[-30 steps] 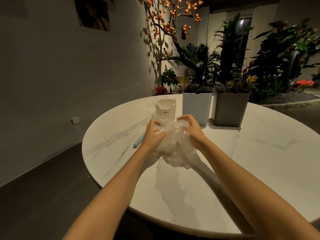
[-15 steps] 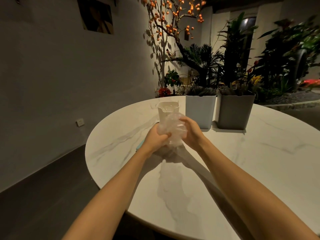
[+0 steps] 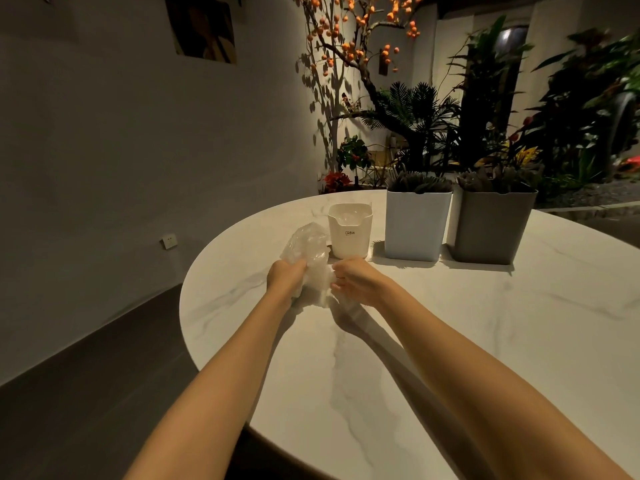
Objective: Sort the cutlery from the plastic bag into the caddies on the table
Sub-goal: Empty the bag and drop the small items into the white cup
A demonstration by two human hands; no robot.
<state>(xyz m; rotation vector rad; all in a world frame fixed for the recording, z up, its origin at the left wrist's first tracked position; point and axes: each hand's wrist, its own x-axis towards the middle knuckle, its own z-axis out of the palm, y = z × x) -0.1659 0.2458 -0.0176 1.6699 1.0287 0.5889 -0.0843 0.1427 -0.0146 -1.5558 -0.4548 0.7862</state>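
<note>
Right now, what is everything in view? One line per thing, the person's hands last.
plastic bag: one, clear, crumpled, on the table left of the small caddy, gripped by the left hand
small caddy: one, cream-white, behind the hands
tall caddy: one, pale white, right of the small one, dark contents I cannot identify
grey caddy: one, far right of the row, also filled
table: one, round, white marble
plants: several, green, plus an orange-fruited tree, behind the table
picture: one, on the wall
wall socket: one, white
left hand: holds the bag
right hand: fingers at the bag's edge, grip unclear
</note>
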